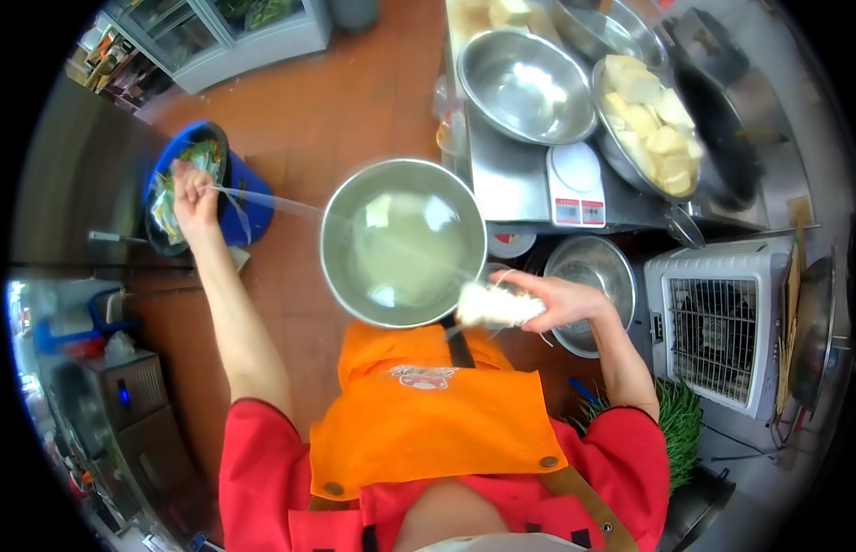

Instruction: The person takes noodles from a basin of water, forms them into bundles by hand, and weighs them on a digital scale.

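Observation:
My right hand [572,302] grips a white bundle of thin strands, apparently enoki mushrooms [495,305], at the near right edge of a large metal pot [338,262]. A few loose strands stick out from the bundle, which is slightly blurred. Pale, cloudy liquid [405,253] stands in the pot. Out to the left, my left hand [196,195] is closed on one end of a thin clear plastic strip [271,201]. The strip stretches over the pot towards the bundle; its far end is hard to make out. Below my left hand is a blue bin [244,189] with scraps and wrappers.
On the steel counter [501,189] stand a metal bowl [529,87], a white scale [577,184] and a bowl of pale chunks [653,129]. A metal colander [593,276], a white grilled appliance [718,322] and green stalks [681,423] lie to the right. A glass-door fridge [253,46] stands ahead.

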Demonstrator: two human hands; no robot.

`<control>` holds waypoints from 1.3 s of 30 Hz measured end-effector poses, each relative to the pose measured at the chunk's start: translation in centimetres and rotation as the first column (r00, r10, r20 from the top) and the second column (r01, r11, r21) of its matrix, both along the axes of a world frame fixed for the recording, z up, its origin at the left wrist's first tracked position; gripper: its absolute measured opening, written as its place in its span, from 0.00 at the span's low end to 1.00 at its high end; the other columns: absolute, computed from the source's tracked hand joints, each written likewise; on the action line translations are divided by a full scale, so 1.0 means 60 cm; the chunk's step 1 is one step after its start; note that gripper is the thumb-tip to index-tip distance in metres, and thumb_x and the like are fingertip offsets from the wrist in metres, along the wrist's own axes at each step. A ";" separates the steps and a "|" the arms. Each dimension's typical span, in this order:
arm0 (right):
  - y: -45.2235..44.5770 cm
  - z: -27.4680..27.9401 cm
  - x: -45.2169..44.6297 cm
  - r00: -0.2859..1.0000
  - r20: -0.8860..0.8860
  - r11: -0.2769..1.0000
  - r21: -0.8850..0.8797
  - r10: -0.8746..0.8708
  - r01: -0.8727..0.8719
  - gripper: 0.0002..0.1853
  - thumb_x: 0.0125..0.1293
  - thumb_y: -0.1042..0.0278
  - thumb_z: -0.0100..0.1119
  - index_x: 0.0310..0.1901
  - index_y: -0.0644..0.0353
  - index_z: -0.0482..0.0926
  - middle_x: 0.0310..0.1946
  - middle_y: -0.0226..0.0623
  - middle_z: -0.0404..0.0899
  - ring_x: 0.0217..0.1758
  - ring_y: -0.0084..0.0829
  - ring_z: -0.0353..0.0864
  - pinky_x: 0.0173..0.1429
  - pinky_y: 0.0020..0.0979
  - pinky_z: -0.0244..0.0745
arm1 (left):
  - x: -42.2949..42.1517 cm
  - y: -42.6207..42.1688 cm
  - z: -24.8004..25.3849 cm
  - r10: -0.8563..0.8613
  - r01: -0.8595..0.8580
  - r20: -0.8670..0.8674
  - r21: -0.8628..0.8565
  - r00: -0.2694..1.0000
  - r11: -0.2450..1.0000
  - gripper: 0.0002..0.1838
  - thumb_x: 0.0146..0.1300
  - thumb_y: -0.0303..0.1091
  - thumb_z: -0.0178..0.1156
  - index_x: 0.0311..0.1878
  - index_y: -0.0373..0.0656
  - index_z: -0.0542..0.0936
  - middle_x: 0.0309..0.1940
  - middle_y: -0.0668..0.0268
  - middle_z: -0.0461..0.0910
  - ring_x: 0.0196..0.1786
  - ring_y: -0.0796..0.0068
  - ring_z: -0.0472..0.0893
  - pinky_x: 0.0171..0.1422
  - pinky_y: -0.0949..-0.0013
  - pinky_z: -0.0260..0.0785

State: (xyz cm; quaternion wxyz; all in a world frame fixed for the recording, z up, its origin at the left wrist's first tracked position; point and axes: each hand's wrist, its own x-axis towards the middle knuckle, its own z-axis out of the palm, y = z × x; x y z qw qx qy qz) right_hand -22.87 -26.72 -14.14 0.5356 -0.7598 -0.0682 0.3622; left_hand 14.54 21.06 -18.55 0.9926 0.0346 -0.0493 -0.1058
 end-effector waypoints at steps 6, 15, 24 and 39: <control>-0.053 -0.085 -0.011 0.962 0.114 0.950 -0.161 -0.250 0.266 0.40 0.50 0.67 0.65 0.66 0.65 0.61 0.50 0.45 0.78 0.52 0.35 0.79 0.57 0.31 0.73 | 0.019 -0.003 0.066 -0.004 0.005 0.135 -0.005 0.991 1.000 0.16 0.75 0.34 0.38 0.45 0.33 0.73 0.14 0.75 0.54 0.18 0.82 0.54 0.28 0.74 0.49; -0.064 -0.107 -0.039 0.394 -0.169 0.269 0.492 -0.903 0.828 0.33 0.52 0.81 0.63 0.63 0.64 0.66 0.49 0.44 0.77 0.50 0.31 0.79 0.54 0.28 0.74 | 0.001 0.074 -0.013 0.081 -0.081 -0.003 0.040 0.997 0.996 0.12 0.72 0.29 0.43 0.46 0.32 0.73 0.14 0.75 0.54 0.18 0.82 0.53 0.26 0.75 0.46; -0.114 -0.106 -0.083 0.660 0.677 0.623 -0.371 -0.325 0.688 0.29 0.49 0.82 0.54 0.58 0.59 0.73 0.56 0.45 0.75 0.57 0.45 0.75 0.60 0.38 0.70 | 0.032 0.200 0.050 0.189 -0.197 0.092 0.089 0.978 0.976 0.10 0.70 0.26 0.45 0.45 0.30 0.73 0.13 0.76 0.50 0.16 0.83 0.50 0.28 0.74 0.47; -0.322 -0.171 -0.022 0.272 0.327 0.309 0.068 -0.905 0.948 0.28 0.50 0.78 0.59 0.57 0.62 0.74 0.47 0.34 0.79 0.48 0.24 0.77 0.53 0.25 0.71 | -0.181 -0.087 0.107 -0.166 0.137 0.159 0.180 0.973 0.974 0.12 0.76 0.32 0.40 0.51 0.35 0.70 0.15 0.74 0.54 0.15 0.83 0.53 0.24 0.77 0.46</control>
